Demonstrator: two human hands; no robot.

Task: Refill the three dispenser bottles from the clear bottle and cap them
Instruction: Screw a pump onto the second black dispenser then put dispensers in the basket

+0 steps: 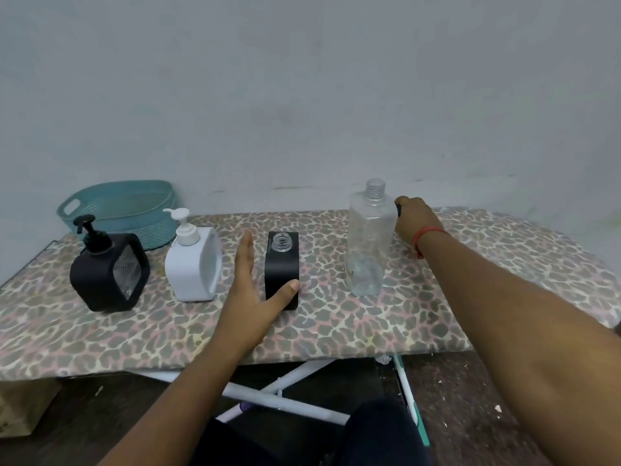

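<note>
In the head view, three dispenser bottles are seen in a row on the leopard-print tabletop [336,331]. At the left stands a black dispenser bottle [107,274] with its black pump fitted, next to it a white dispenser bottle [193,264] with its white pump fitted, and right of that an uncapped black bottle [281,267] whose threaded neck is bare. The clear bottle [368,237] stands upright and capless just right of it, with only a little liquid seen near its base, so the pouring is judged to be done for this one and the capping still outstanding. A teal basket [100,210] is set at the back left, apart from the row.

The left hand [255,284] is laid against the uncapped black bottle, fingers straight along its left side and the thumb pressed on its front lower face; the grip is open and flat, apparently to steady the bottle for capping. The right hand [411,220] is reached out behind and beside the clear bottle, arm extended, fingers curled around a small dark object [399,210], probably the missing pump, though too little of it shows to be sure. It cannot be told whether that hand touches the clear bottle.
</note>
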